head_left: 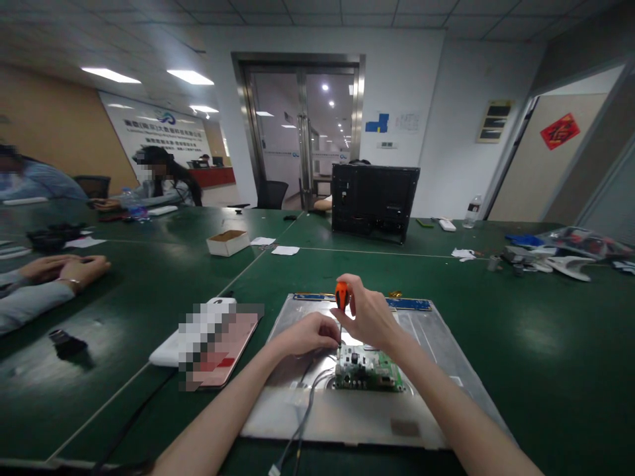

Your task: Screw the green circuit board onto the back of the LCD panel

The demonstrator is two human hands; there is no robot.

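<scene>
My right hand point(370, 311) is closed round the orange and black handle of a screwdriver point(341, 295). The screwdriver stands nearly upright, its thin shaft reaching down to the upper left corner of a green circuit board point(364, 371). Close to the shaft's lower end, my left hand point(310, 332) has its fingers curled together; whatever they pinch is hidden. The board lies on a flat silvery metal panel point(357, 420) with a blue strip point(415, 304) along its far edge. Grey cables point(308, 410) run from the board's left side over the panel's near edge.
Left of the panel lie a white device point(166, 347) and a pinkish phone-like slab point(223, 367), partly blurred out. Further back are an open box point(228, 242) and a black monitor housing point(376, 201). Another person's hands point(74, 270) rest at left. Scattered parts point(546, 254) lie at right.
</scene>
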